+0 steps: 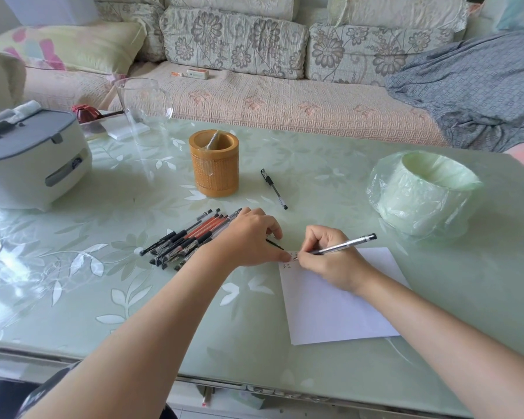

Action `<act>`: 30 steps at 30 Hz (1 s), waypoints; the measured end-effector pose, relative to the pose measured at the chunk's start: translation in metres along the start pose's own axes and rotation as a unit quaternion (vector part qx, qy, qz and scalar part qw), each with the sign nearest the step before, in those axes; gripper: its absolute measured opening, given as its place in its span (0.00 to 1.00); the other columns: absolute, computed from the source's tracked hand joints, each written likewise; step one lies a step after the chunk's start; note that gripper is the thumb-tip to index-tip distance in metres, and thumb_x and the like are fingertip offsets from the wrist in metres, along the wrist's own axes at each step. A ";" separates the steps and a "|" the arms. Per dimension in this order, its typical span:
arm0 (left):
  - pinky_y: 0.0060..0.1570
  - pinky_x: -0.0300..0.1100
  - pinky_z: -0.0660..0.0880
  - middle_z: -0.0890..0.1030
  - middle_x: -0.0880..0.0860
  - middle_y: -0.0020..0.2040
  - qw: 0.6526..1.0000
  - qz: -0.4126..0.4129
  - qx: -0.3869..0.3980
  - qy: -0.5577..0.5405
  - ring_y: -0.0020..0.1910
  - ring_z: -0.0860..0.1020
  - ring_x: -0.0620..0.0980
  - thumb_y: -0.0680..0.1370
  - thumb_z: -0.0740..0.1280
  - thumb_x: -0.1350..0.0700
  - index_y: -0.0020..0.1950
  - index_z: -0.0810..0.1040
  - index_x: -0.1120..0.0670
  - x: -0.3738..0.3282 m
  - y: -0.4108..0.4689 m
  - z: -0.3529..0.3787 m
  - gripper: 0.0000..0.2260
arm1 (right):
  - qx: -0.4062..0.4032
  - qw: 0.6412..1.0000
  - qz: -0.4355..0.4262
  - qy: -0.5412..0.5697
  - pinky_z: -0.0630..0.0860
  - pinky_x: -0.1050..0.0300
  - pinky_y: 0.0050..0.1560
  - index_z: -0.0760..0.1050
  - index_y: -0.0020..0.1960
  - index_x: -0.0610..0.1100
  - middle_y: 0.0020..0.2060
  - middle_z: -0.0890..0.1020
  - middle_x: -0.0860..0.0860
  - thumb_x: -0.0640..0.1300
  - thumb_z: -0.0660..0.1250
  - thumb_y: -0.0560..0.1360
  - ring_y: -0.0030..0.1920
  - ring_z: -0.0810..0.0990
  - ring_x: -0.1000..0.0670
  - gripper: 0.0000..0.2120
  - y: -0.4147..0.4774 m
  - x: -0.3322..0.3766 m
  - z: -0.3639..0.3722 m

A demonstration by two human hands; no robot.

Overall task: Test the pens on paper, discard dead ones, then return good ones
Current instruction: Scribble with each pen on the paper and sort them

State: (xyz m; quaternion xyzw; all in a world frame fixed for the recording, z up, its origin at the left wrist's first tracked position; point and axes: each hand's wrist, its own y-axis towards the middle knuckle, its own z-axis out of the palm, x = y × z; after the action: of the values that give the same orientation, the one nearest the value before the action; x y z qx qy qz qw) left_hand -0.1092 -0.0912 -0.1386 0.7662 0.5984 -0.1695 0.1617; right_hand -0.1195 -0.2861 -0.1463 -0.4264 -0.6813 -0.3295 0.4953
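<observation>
The pale green leaf-patterned glass tabletop (133, 282) is seen to be glossy and smooth. The white rectangular paper sheet (339, 303) is matt. The round tan pen holder (214, 164) looks to be finely textured wood. The slim clear plastic pen (345, 244) is shiny. The round green bin (418, 192) at right is lined with thin, crinkled plastic. The far floral sofa (254, 98) is covered in quilted cloth.

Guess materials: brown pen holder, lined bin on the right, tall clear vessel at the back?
Pen holder: looks like bamboo or wood, matte tan, with a finely textured band; could be imitation.
Bin: pale green, likely plastic, under a thin crinkled translucent film liner folded over its rim.
Clear vessel: probably glass, transparent with sharp highlights; clear plastic not excluded.
</observation>
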 end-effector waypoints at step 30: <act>0.42 0.33 0.71 0.79 0.41 0.39 0.988 0.010 -0.109 -0.107 0.40 0.76 0.39 0.75 0.71 0.57 0.48 0.82 0.49 0.005 -0.006 -0.023 0.05 | -0.111 0.938 -0.004 -0.329 0.74 0.61 0.46 0.81 0.48 0.59 0.41 0.82 0.65 0.48 0.70 0.74 0.44 0.80 0.61 0.06 0.005 0.030 -0.020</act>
State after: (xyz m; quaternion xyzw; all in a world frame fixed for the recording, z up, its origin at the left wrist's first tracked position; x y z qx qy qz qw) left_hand -0.1127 -0.0747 -0.1209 0.7275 0.5849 -0.1827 0.3086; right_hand -0.1114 -0.2939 -0.1117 -0.5602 -0.7674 -0.2461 0.1914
